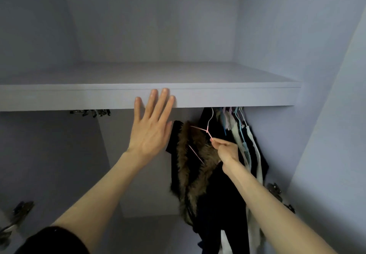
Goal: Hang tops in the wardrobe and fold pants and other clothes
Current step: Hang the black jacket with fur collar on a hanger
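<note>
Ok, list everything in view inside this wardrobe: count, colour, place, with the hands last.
shelf: one, pale grey, across the wardrobe above the hanging clothes.
fur-trimmed garment: one, black with brown fur, on the pink hanger.
pink hanger: one, hook reaching up under the shelf.
hung clothes: several, white, black, pale, at right on pastel hangers.
metal clips: a cluster, dark, under the shelf at left.
left hand: flat, fingers straight against the shelf edge.
right hand: pinches the pink hanger.
</note>
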